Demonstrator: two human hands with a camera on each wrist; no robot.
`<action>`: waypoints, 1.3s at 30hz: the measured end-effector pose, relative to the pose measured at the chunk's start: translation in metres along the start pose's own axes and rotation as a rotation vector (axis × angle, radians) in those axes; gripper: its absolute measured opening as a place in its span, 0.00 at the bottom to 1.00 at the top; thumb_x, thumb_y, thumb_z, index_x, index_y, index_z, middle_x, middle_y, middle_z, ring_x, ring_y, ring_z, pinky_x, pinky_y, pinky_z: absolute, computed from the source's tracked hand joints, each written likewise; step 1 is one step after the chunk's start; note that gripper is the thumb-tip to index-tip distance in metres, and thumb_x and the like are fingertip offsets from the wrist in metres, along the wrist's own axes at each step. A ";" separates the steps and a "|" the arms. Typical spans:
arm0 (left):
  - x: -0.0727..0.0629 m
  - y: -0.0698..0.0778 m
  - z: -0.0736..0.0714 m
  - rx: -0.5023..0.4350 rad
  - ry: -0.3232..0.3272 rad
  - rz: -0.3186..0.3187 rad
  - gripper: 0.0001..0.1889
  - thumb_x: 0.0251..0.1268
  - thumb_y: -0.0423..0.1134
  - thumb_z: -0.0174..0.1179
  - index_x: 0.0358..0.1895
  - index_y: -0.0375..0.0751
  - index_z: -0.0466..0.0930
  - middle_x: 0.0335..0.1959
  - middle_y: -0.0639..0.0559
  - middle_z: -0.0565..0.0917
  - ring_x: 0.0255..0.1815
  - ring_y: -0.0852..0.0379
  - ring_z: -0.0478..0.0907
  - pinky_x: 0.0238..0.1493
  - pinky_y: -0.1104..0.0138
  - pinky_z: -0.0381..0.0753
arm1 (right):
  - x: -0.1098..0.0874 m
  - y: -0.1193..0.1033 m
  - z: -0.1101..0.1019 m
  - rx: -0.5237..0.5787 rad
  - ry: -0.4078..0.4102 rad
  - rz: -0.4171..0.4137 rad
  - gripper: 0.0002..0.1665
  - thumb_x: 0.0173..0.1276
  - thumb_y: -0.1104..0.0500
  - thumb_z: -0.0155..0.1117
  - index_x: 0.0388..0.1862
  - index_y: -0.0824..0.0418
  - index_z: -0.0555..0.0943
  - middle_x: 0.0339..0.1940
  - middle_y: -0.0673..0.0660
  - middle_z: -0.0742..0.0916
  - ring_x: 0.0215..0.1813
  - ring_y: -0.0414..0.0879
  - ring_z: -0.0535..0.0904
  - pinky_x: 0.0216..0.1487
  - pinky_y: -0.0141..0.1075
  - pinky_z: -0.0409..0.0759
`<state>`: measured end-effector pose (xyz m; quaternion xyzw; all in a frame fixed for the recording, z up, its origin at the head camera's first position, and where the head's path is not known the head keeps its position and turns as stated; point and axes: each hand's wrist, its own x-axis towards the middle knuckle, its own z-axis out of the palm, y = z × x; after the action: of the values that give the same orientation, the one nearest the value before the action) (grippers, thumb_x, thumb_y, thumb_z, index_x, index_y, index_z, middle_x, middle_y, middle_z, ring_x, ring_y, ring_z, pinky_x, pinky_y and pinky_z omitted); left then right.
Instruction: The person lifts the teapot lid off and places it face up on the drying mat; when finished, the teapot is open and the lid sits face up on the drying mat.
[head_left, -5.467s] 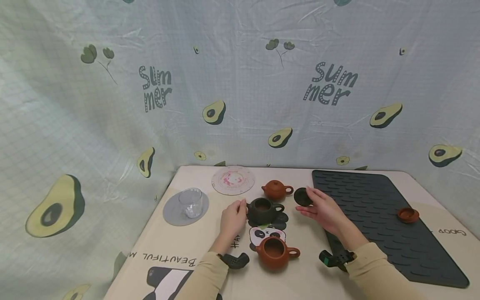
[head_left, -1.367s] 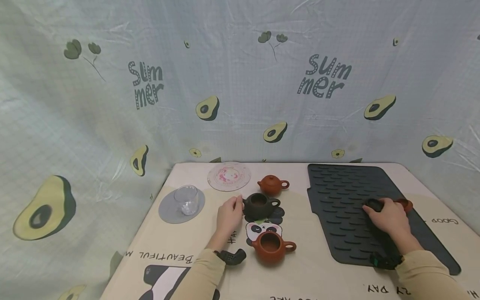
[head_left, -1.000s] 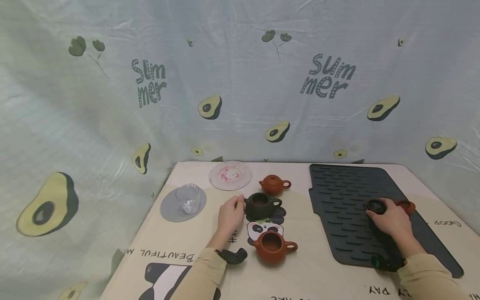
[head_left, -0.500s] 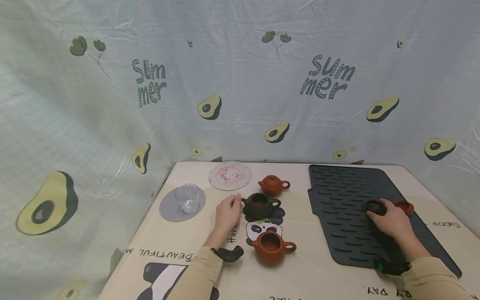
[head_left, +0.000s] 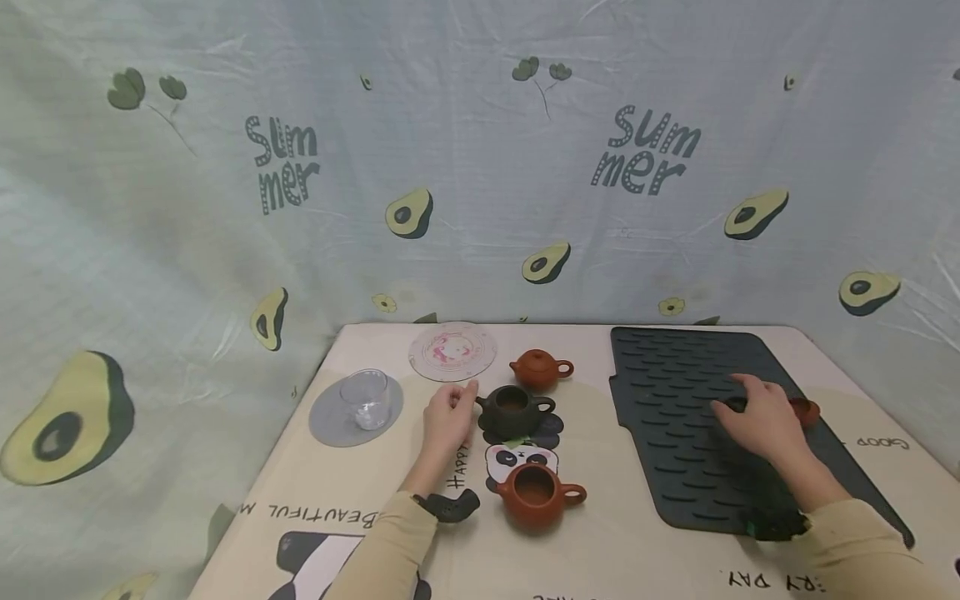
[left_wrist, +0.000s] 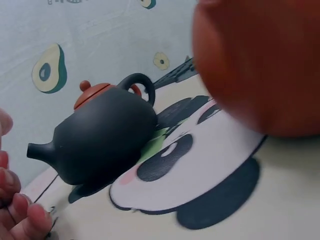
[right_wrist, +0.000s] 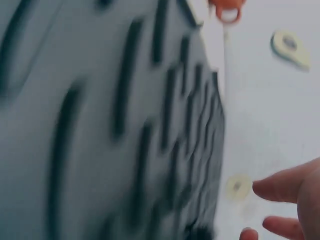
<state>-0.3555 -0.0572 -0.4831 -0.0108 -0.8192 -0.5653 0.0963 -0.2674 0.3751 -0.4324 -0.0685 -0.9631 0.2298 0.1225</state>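
Note:
My left hand is beside the spout of the lidless black teapot, its fingers loosely bent with nothing between them. In the left wrist view a gap shows between the fingertips and that spout. My right hand hovers over the dark ridged mat, thumb and fingers spread. Under it lies the black lid, mostly hidden by the hand. To the right, partly covered by the hand, a reddish-brown lid rests on the mat.
A lidless reddish-brown teapot stands in front of the black one, and a lidded one stands behind it. At left a clear glass cup sits on a grey round coaster. Behind it lies a round pink-patterned mat.
My right hand has carried the black lid from beside the black teapot to the ridged mat and let go of it. My left hand has released the spout and drawn slightly left.

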 end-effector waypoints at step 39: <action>0.080 0.031 0.036 0.203 -0.513 0.027 0.25 0.84 0.54 0.42 0.51 0.37 0.81 0.43 0.44 0.81 0.47 0.46 0.76 0.55 0.51 0.74 | 0.095 -0.203 0.103 0.085 -0.162 -0.233 0.21 0.76 0.50 0.62 0.59 0.62 0.85 0.53 0.63 0.87 0.54 0.59 0.82 0.54 0.53 0.80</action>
<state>-0.4354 -0.0204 -0.4533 -0.1547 -0.8691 -0.4576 -0.1063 -0.4012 0.1692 -0.4088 0.0679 -0.9607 0.2592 0.0729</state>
